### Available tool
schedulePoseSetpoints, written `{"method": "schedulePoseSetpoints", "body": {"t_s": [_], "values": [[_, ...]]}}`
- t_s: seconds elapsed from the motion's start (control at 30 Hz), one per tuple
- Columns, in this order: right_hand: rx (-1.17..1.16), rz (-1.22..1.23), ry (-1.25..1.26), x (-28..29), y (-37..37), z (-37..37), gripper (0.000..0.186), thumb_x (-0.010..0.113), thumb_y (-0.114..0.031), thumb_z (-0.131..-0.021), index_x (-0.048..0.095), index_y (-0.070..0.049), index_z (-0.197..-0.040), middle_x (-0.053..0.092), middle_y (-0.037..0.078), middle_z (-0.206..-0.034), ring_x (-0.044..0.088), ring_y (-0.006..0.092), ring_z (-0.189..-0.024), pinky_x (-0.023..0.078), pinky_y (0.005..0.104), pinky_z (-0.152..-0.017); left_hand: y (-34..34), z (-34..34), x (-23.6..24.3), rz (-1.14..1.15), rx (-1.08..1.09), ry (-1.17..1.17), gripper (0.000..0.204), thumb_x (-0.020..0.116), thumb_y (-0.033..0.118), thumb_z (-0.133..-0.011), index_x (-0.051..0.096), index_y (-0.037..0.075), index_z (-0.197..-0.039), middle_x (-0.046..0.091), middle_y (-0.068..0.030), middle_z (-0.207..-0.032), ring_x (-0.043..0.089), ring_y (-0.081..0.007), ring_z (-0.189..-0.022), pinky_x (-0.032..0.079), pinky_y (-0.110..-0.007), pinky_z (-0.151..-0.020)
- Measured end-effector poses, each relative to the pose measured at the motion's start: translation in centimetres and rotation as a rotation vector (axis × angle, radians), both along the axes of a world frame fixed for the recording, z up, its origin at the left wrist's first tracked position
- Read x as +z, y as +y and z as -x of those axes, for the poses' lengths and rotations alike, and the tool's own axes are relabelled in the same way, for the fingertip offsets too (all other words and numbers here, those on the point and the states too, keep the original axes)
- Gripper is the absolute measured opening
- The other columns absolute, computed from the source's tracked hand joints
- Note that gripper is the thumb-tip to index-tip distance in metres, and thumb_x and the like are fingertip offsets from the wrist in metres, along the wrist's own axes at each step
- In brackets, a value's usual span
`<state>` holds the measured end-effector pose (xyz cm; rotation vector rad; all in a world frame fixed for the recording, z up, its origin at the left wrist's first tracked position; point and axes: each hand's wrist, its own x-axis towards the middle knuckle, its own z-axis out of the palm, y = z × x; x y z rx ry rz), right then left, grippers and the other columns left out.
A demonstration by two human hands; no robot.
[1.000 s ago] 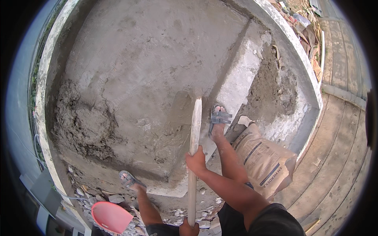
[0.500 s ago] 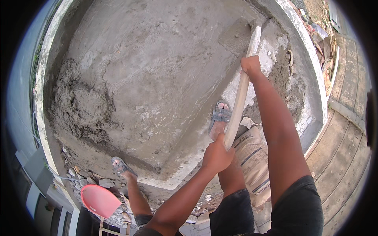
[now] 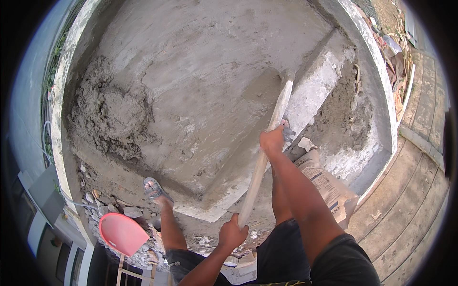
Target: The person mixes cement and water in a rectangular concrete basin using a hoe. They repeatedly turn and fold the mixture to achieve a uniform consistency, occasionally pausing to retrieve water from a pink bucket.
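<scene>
A hoe with a pale wooden handle (image 3: 256, 183) slants across the middle of the view. My right hand (image 3: 272, 141) is wrapped round the handle partway up. Lower down, my left hand (image 3: 233, 234) closes round its near end. The hoe's blade (image 3: 263, 86), grey with wet mortar, lies flat on the smeared mortar floor (image 3: 205, 62) of a walled basin, beside a raised concrete ledge (image 3: 315, 90). To the left a rough heap of wet mortar (image 3: 112, 117) rests against the wall.
A pink plastic scoop (image 3: 123, 233) lies on rubble at the lower left. Near my right leg stands a paper sack (image 3: 329, 188). The basin's concrete wall (image 3: 61, 109) rings the work. Wooden planks (image 3: 396, 190) run along the right. My sandalled feet straddle the ledge corner.
Both hands have drawn the hoe toward me and to the left, its blade sliding nearer along the ledge. My left hand has dropped toward the lower edge.
</scene>
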<state>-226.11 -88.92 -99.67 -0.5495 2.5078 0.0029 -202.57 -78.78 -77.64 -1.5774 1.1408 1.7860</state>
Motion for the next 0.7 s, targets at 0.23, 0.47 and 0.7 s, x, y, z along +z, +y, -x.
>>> {"method": "schedulePoseSetpoints", "body": {"t_s": [0.23, 0.47, 0.7], "values": [[-0.140, -0.115, -0.234, 3.4, 2.4, -9.3, 0.060, 0.066, -0.012, -0.079, 0.034, 0.009, -0.125, 0.058, 0.037, -0.116, 0.061, 0.0446, -0.110, 0.049, 0.0438, -0.095, 3.8, -7.4, 2.6, -0.083, 0.011, -0.064, 0.041, 0.068, 0.023, -0.079, 0.051, 0.001, -0.110, 0.066, -0.0292, -0.089, 0.065, -0.0471, -0.087, 0.051, -0.052, -0.078], [-0.300, -0.030, -0.328, 1.3, 4.0, -14.4, 0.056, 0.061, -0.009, -0.077, 0.034, 0.012, -0.122, 0.062, 0.035, -0.104, 0.068, 0.0427, -0.090, 0.057, 0.0423, -0.076, 3.4, -14.4, 2.5, 0.034, -0.064, 0.041, 0.044, 0.066, 0.021, -0.081, 0.047, -0.001, -0.114, 0.066, -0.0298, -0.084, 0.065, -0.0479, -0.082, 0.052, -0.054, -0.075], [-0.396, 0.017, -0.386, 2.1, 4.8, -16.0, 0.055, 0.061, -0.010, -0.079, 0.034, 0.011, -0.122, 0.064, 0.030, -0.100, 0.069, 0.0392, -0.074, 0.057, 0.0413, -0.066, 3.8, -15.2, 3.6, 0.053, -0.074, 0.013, 0.041, 0.065, 0.022, -0.082, 0.048, -0.002, -0.110, 0.065, -0.0314, -0.086, 0.064, -0.0480, -0.087, 0.050, -0.052, -0.078]]}}
